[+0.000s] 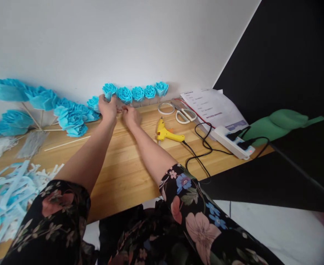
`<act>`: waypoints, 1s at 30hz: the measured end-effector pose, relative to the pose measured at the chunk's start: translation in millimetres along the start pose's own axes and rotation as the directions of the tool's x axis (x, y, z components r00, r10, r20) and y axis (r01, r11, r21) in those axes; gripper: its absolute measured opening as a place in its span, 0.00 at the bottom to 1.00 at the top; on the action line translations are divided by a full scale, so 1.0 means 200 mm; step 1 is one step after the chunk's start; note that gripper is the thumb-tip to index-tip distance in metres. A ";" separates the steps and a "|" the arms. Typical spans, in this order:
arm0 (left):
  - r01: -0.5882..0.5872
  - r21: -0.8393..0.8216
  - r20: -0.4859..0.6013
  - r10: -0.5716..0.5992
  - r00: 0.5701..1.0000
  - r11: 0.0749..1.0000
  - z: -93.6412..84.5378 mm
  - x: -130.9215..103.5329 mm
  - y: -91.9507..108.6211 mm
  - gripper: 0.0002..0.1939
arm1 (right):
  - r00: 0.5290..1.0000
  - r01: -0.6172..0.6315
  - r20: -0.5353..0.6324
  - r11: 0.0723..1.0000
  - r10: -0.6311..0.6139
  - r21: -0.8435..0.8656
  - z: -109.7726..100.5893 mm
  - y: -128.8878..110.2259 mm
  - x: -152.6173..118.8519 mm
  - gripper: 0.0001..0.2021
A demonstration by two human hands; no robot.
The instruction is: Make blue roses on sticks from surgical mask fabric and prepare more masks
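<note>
My left hand (108, 107) reaches to the back of the table, its fingers closed at the underside of a blue paper flower (109, 89). Just right of it, my right hand (130, 116) has its fingers bent together near the base of the same flower; what they pinch is too small to make out. Several blue flowers (138, 94) stand in a row along the wall to the right. On the left, more blue flowers (71, 117) on thin sticks lean over the table. A bare stick (67, 143) lies in front of them.
A yellow glue gun (169, 133), scissors (185, 115) and a tape ring (166, 108) lie right of my hands. Black cords run to a white power strip (233, 142) beside papers (211, 108). Paper strips (10, 195) heap at the left.
</note>
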State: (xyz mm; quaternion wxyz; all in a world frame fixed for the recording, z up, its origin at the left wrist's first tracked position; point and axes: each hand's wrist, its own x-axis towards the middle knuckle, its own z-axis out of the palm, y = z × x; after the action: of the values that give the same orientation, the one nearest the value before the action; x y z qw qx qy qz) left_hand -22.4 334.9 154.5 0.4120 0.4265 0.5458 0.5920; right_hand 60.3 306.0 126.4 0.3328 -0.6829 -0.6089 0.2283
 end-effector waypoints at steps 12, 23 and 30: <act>-0.028 0.167 0.095 0.012 0.995 0.986 -0.15 -0.07 0.04 0.07 | 0.965 0.261 0.030 0.965 -0.260 -0.025 0.05 0.01 0.02 0.27; 0.247 -0.092 -0.050 -0.252 0.966 0.965 -0.35 -0.19 0.07 0.26 | 0.972 0.233 0.018 0.973 -0.233 -0.002 0.06 0.01 0.03 0.26; 0.241 -0.031 -0.070 -0.243 0.967 0.970 -0.30 -0.06 0.06 0.08 | 0.969 0.246 -0.002 0.969 -0.246 0.029 0.07 0.02 0.05 0.26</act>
State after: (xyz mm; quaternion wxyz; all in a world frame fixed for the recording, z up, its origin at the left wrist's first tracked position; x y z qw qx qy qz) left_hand -76.8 304.7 164.2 0.4656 0.3300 0.6019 0.5586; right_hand 53.4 317.4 115.0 0.3680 -0.5970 -0.6857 0.1947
